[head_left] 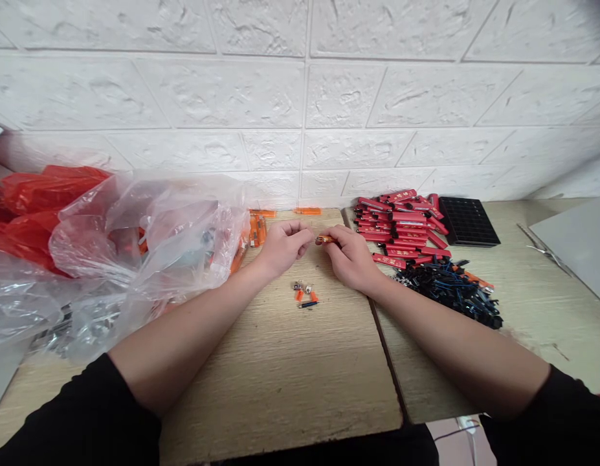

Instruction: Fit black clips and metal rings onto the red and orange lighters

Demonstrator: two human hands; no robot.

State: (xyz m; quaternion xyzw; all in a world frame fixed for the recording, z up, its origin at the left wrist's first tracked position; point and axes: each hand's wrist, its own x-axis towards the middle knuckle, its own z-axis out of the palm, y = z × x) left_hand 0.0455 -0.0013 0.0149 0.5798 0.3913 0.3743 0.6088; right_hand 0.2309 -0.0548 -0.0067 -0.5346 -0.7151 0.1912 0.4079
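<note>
An orange lighter lies in the closed fingers of my right hand, its metal-looking end pointing left. Just left of it, my left hand is pinched; whatever its fingertips hold is too small to make out. The two hands are close together but apart. On the table below them sit small metal parts, orange pieces and a dark thin rod. Several orange lighters lie behind my left hand, and one more orange lighter rests near the wall.
Clear plastic bags and a red bag bulge at left. On the right are a pile of red lighter casings, a heap of black parts, a black gridded tray and tweezers. A seam divides the tabletop.
</note>
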